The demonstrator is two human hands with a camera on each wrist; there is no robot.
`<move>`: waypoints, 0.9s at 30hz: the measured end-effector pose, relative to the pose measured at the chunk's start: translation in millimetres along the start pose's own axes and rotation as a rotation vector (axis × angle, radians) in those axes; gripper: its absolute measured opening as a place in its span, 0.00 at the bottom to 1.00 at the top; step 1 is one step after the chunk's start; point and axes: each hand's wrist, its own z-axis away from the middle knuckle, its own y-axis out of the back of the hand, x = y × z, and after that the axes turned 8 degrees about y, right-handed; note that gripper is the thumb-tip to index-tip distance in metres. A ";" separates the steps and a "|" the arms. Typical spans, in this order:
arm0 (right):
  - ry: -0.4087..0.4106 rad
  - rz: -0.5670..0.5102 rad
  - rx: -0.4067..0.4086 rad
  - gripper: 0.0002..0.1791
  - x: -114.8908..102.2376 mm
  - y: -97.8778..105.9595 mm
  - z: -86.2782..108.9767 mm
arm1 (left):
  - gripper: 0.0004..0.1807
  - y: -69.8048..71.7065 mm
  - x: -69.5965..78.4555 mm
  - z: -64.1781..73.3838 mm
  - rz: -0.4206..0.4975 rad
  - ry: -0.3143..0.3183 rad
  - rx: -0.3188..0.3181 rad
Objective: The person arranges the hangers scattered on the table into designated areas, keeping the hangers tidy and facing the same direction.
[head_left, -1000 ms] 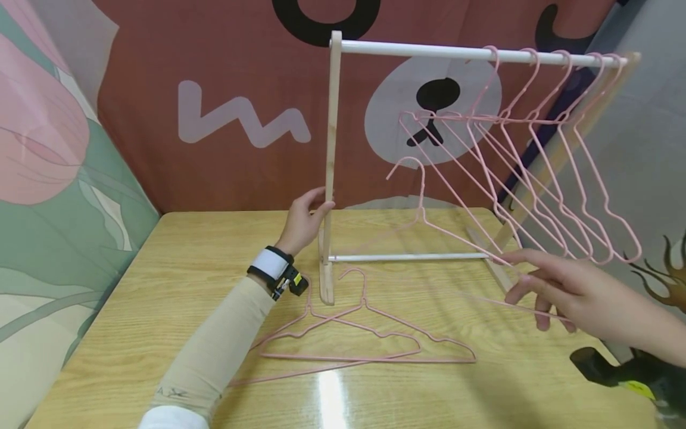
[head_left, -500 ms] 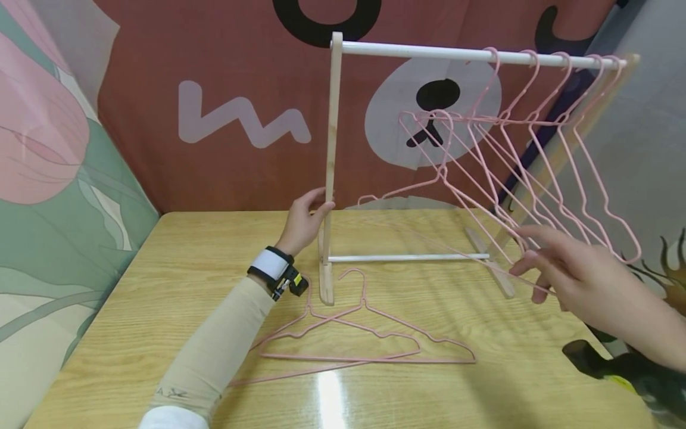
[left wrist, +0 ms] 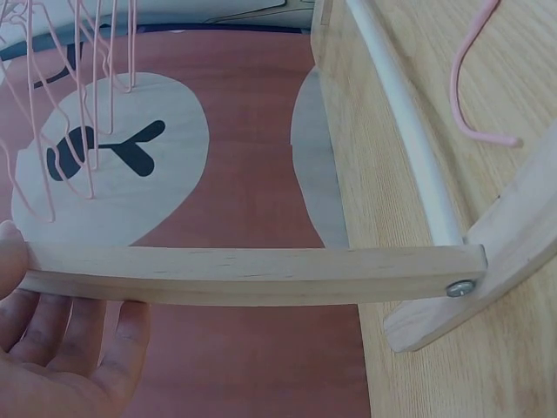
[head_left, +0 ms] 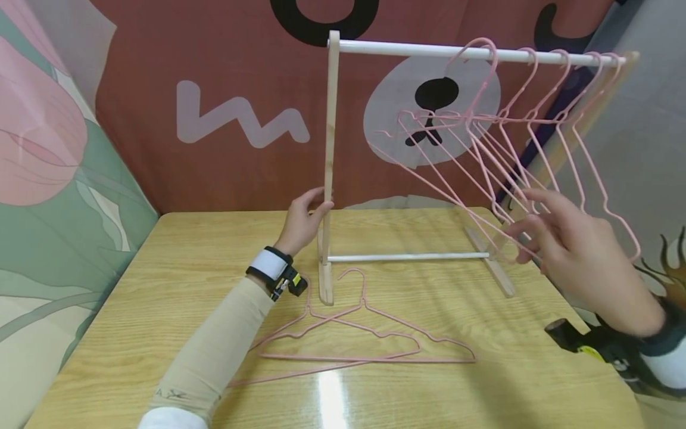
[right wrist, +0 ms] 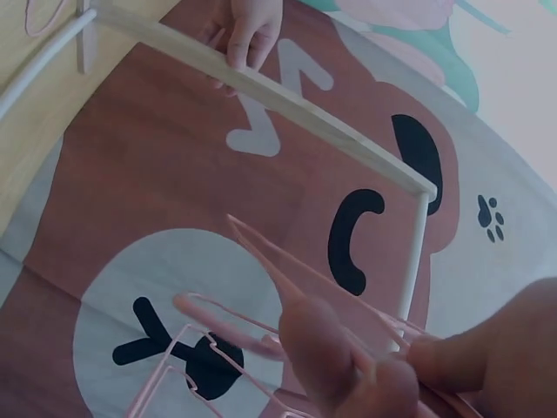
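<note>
A clothes rack with a wooden post and a white top rail stands on the table. My left hand grips that post low down, thumb in front; the left wrist view shows the fingers along the wood. My right hand pinches a pink hanger by its lower near corner. The held hanger's hook overlaps the top rail, left of several pink hangers hanging at its right end. In the right wrist view, thumb and fingers close on the pink wire.
Two pink hangers lie crossed on the wooden table in front of the rack. A white lower bar joins the rack's feet. A printed cloth hangs behind the table.
My right hand has raised the pink hanger from below the rail, bringing its hook up to rail height; the hand also moved up and slightly left. The left hand stays on the post.
</note>
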 end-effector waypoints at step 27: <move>0.039 -0.023 0.033 0.21 -10.5 -6.5 -23.7 | 0.20 -0.3 0.0 -0.5 -0.005 -0.003 0.011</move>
